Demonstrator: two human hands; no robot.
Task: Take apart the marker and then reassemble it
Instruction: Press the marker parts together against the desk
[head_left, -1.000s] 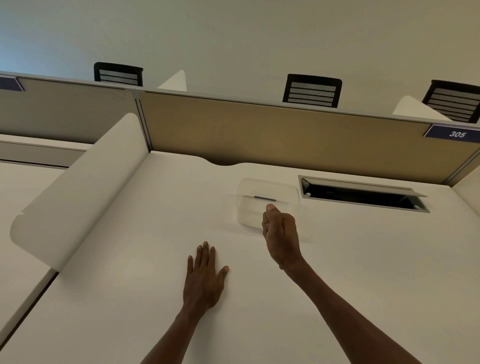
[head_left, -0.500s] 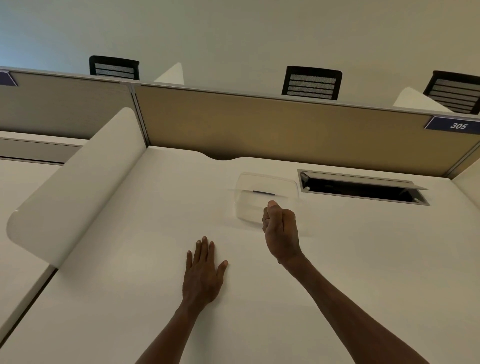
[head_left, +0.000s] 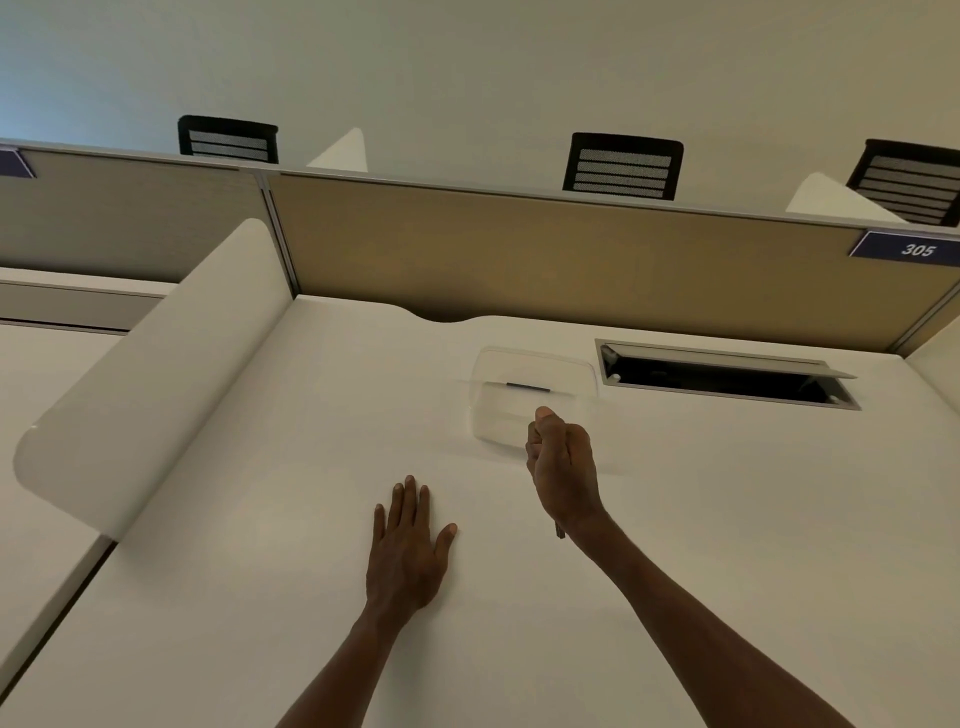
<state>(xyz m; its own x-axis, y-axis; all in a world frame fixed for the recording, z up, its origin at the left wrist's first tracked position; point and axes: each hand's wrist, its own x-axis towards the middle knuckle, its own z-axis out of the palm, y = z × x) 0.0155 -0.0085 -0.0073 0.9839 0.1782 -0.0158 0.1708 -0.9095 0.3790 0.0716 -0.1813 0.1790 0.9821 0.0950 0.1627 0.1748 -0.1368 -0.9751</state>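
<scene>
So the desk (head_left: 701, 519) is a smooth matte white laminate, with a scooped notch cut into its back edge. A curved white divider panel (head_left: 140, 374) with rounded corners is standing along the left side, and a tan fabric-looking partition (head_left: 519, 260) with a thin metal rail on top is running across the back. There's a dark blue tag reading 305 (head_left: 917, 249) stuck on its right end. Three black mesh chair backs are poking up behind it. A rectangular metal-framed cable hatch (head_left: 727, 376) is sitting open in the desktop, dark inside.

Just left of the hatch a clear plastic tray (head_left: 530, 400) with rounded corners is resting on the desk, and a short dark strip is showing through it, too small to identify.

The left hand (head_left: 408, 551) is lying flat, palm down, fingers spread and empty. The right hand (head_left: 563, 467) is hovering near the tray's front edge, curled into a fist with the thumb on top. A thin dark tip of the marker (head_left: 559, 530) is sticking out below the heel of that hand, near the wrist, so the fist is wrapped around it. The rest of the marker is hidden inside the grip.
</scene>
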